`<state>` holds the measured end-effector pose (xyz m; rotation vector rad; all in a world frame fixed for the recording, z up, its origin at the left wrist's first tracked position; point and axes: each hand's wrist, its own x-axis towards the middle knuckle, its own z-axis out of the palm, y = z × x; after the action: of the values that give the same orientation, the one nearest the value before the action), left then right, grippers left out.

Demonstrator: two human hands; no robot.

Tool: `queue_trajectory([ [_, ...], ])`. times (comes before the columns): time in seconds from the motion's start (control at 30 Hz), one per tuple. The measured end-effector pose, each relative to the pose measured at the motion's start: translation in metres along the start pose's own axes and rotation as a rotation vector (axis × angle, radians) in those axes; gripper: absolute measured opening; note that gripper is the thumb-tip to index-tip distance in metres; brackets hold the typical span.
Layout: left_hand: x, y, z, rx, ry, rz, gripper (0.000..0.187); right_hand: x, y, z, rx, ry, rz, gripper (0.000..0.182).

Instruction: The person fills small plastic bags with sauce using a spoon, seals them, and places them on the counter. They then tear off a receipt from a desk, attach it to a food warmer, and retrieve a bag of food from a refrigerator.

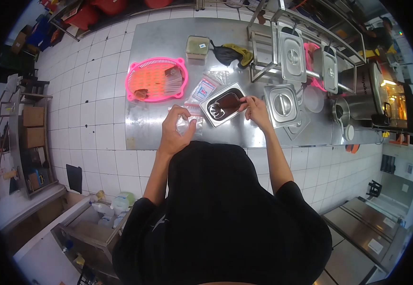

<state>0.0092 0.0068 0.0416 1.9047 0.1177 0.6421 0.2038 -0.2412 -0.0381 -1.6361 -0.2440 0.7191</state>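
My left hand [177,127] holds a small clear plastic bag [189,125] above the front of the steel table [163,38]. My right hand [254,110] reaches over a rectangular steel pan [212,101] with dark brown sauce, fingers pinched on a utensil handle at the pan's right edge; the utensil itself is hard to make out. More small clear bags with red and blue print [203,89] lie just behind the pan.
A pink plastic basket [156,79] with packets sits at the table's left. A lidded tub [197,47] and dark cloth [229,53] lie at the back. Lidded steel pans [281,103] and a rack [292,56] stand to the right, with a pot [358,107] beyond.
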Motion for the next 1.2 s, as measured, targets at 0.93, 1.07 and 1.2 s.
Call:
queue_trajectory([
  [0.93, 0.037, -0.073, 0.056, 0.247, -0.173, 0.042, 0.018, -0.071, -0.032, -0.035, 0.539, 0.401, -0.151, 0.033],
  [1.07, 0.041, -0.072, 0.065, 0.301, -0.162, 0.066, 0.017, -0.075, -0.045, -0.036, 0.5, 0.386, -0.201, 0.034],
  [1.2, 0.038, -0.075, 0.06, 0.296, -0.166, 0.028, 0.016, -0.066, -0.036, -0.036, 0.269, 0.399, -0.211, 0.035],
])
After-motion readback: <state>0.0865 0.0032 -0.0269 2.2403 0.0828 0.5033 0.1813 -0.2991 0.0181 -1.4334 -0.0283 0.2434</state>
